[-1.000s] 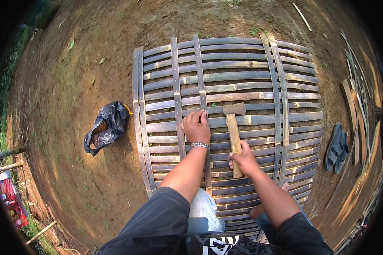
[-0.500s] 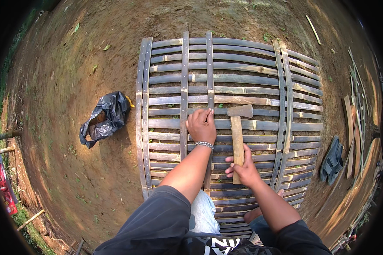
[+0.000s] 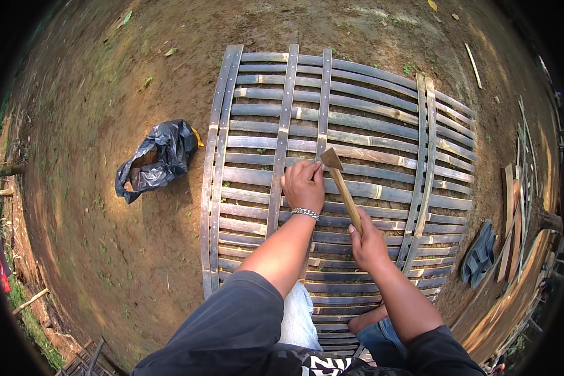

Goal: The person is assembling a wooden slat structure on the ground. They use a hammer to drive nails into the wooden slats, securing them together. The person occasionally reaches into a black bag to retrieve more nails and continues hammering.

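The slatted bamboo panel (image 3: pixel 382 190) spreads under and around both grips, and its slats have open gaps between them; if they flex or bounce under a knock, a blow could land off its mark, I would judge. The crosspiece (image 3: pixel 324 103) running beneath the left hand (image 3: pixel 304 186) looks narrow, so a glancing strike might slide off its edge, or split the bamboo if too heavy. The hatchet (image 3: pixel 344 191) seems the chief hazard: its metal head is right beside the left thumb and index tip, and a small twist of the wrist could bring it down on them (whether head and fingertips touch, I cannot tell).

As for where things lie, the panel reaches well beyond both grips on the far side and continues back toward the legs. The hatchet is in the right hand (image 3: pixel 371 241), whose fingers are wrapped firmly around the lower handle; the wooden shaft slants from that grip forward and leftward, the head at its far end. The left hand rests low over the crosspiece, fingers drawn together; whether something small, such as a nail, is pinched at the tips is too fine to make out.
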The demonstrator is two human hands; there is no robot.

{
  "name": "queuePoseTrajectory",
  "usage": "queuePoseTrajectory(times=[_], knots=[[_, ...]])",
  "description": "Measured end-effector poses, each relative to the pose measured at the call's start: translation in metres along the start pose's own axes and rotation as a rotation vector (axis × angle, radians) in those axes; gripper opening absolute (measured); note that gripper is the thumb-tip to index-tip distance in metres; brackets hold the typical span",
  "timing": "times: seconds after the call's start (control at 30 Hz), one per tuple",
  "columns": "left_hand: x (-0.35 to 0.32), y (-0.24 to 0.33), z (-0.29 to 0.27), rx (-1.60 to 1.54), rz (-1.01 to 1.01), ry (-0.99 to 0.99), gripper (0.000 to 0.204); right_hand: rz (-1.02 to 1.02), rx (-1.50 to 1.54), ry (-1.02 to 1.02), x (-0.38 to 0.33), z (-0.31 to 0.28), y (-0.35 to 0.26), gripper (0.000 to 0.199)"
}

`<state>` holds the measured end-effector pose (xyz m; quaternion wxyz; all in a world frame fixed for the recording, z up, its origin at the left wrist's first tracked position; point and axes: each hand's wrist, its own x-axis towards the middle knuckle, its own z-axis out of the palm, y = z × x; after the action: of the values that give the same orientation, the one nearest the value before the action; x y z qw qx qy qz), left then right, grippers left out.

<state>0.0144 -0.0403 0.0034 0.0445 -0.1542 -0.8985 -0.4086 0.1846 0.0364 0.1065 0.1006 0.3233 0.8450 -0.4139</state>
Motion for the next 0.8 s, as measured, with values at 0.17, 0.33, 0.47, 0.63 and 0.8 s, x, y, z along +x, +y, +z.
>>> queuePoseTrajectory(times=[0.17,0.33,0.47,0.63,0.8], knots=[[0.0,0.0,0.0,0.018,0.012,-0.004,0.006,-0.027,-0.027,0.019,0.002,0.004,-0.001,0.051],[0.001,0.0,-0.002,0.001,0.014,0.014,0.005,-0.006,0.042,0.035,0.003,-0.003,-0.012,0.05],[0.001,0.002,-0.001,0.008,0.015,-0.007,0.005,-0.117,0.041,0.108,-0.002,0.004,0.002,0.052],[0.001,-0.001,0.0,0.026,0.009,-0.011,0.006,-0.016,-0.028,0.013,0.0,0.002,-0.003,0.053],[0.0,-0.001,0.0,0.007,0.014,0.0,0.006,-0.104,0.003,0.122,-0.003,0.006,-0.002,0.053]])
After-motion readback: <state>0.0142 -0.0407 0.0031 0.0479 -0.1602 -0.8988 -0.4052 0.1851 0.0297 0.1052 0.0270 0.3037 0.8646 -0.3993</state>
